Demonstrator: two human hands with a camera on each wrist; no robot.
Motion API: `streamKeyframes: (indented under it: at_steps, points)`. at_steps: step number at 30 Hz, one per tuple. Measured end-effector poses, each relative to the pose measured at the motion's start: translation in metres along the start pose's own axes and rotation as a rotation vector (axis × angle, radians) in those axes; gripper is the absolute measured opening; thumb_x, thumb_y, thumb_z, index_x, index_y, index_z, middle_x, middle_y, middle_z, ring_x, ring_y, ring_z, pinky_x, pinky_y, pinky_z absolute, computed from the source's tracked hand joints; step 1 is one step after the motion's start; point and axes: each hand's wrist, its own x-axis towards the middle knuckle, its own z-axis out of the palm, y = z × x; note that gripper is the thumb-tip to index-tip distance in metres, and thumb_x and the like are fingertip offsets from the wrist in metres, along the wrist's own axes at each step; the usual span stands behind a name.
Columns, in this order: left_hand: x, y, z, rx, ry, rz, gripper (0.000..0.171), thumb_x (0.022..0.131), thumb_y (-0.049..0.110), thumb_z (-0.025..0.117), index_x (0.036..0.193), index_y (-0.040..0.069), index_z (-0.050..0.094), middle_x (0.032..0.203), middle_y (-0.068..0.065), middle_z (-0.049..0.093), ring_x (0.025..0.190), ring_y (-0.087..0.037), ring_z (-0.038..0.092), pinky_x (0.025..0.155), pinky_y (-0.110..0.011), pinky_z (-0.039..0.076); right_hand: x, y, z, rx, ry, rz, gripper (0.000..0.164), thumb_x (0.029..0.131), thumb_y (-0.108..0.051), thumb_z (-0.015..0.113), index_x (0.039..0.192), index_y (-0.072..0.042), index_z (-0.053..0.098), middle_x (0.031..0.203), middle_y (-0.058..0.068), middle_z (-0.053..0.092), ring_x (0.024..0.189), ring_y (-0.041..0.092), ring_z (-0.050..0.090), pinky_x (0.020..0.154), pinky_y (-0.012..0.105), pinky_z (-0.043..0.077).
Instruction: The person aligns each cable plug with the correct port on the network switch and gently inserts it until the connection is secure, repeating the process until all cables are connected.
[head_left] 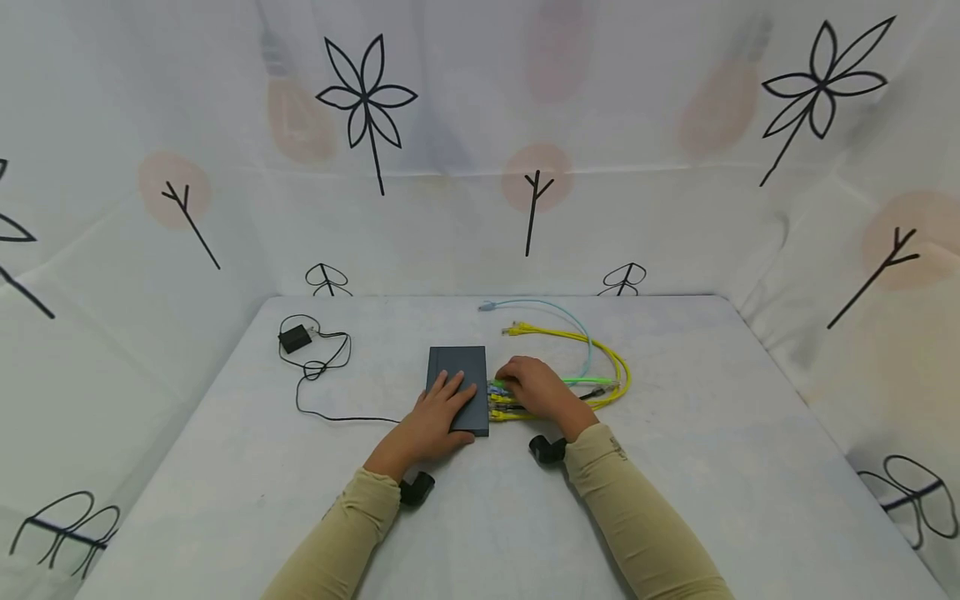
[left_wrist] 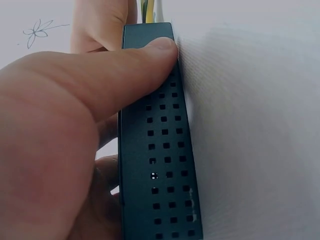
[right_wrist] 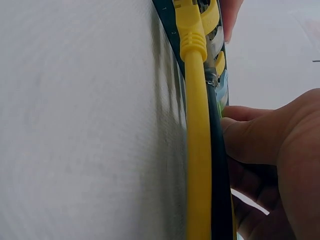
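Observation:
A dark grey network switch (head_left: 459,360) lies on the table with several network cables in the ports along its right side. My left hand (head_left: 431,427) holds it, fingers spread over the top and thumb (left_wrist: 145,65) on the perforated near side. At the ports my right hand (head_left: 542,390) pinches the plug end of a green cable (head_left: 592,381); its fingertips partly hide the plug. In the right wrist view a yellow cable (right_wrist: 198,125) runs from the nearest port. A black cable (head_left: 594,393) lies beside the green one.
Yellow cables (head_left: 624,367) curve right of the switch, their far plugs toward the back. A light blue cable (head_left: 558,307) arcs behind them. At left, a black power adapter (head_left: 295,338) has a thin looped cord (head_left: 345,418) running toward the switch. Patterned white cloth surrounds the table.

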Motion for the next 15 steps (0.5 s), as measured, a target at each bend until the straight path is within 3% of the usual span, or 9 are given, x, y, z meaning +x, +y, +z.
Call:
streamKeyframes:
  at_steps: [15]
  points:
    - [0.0004, -0.0031, -0.0005, -0.008, 0.000, 0.036, 0.073, 0.092, 0.041, 0.065, 0.154, 0.021, 0.031, 0.163, -0.003, 0.018, 0.151, -0.036, 0.004, 0.112, -0.065, 0.022, 0.0013, -0.0004, 0.0015, 0.008, -0.004, 0.004, 0.021, 0.098, -0.010, 0.055, 0.113, -0.009, 0.070, 0.106, 0.005, 0.067, 0.100, 0.022, 0.063, 0.090, 0.040, 0.051]
